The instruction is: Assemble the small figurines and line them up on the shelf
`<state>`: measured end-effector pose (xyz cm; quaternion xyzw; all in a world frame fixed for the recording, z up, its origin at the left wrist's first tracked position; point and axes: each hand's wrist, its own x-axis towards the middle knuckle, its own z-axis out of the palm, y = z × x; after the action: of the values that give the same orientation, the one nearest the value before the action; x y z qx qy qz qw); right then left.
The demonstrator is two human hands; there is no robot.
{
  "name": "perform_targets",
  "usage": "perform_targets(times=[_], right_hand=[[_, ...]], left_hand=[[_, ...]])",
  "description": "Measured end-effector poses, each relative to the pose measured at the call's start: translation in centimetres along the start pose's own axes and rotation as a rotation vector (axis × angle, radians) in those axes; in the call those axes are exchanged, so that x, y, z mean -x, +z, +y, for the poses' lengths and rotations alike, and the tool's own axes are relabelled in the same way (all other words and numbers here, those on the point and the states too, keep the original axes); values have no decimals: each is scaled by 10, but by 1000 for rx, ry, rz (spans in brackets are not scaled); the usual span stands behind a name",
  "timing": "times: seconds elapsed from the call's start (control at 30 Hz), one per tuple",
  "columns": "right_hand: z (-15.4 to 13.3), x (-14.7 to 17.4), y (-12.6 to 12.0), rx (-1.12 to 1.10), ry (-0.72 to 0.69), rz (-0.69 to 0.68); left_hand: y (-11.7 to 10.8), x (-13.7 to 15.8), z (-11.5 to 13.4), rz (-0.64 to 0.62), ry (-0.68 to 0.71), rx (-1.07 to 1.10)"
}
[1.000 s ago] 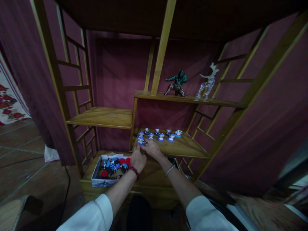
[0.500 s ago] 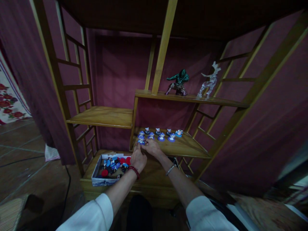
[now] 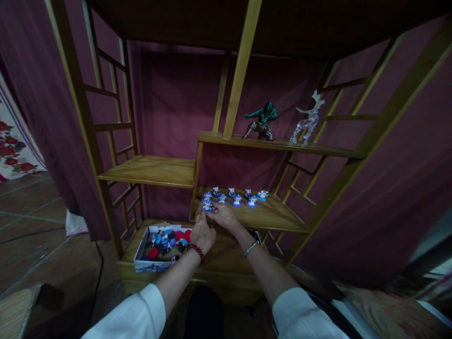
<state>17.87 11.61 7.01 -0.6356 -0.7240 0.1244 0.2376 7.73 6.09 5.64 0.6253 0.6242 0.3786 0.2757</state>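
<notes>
A small blue-and-white figurine [image 3: 207,205] stands at the front left of the lower shelf [image 3: 271,215]. My left hand [image 3: 204,234], with a red bead bracelet, has its fingertips closed at the front of its base. From the right, my right hand [image 3: 225,217] pinches the same figurine's edge; the exact contact is partly hidden. Just behind and beside it stand several similar figurines, among them a blue-based one [image 3: 237,201] and another [image 3: 252,202]. In the back row are dark-based figurines [image 3: 231,192] and one on a light blue base [image 3: 262,195].
An open box [image 3: 151,266] of loose figurines and red pieces sits below left. A green-topped crouching statue [image 3: 265,120] and a clear deer-headed statue [image 3: 308,120] stand on the upper shelf [image 3: 282,144]. A wooden divider [image 3: 196,181] rises close left of the hands.
Almost nothing differs. Both hands stay at the front left figurine, with only a very slight shift of the view.
</notes>
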Motion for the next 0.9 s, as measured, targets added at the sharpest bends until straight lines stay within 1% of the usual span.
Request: perform_targets(times=[0.23,0.43,0.7,0.9], right_hand=[[2,-1,2,-7,-24,9],[0,0,0,-18,8,-11],[1,-1,2,-26,37,8],[3,-1,3,-32,27,13]], left_hand=[[0,1,-2,7,25,-4],[1,1,-4,12,26,-4],[-1,2,-7,24,43,-11],[-1,1,-9,19,59,-29]])
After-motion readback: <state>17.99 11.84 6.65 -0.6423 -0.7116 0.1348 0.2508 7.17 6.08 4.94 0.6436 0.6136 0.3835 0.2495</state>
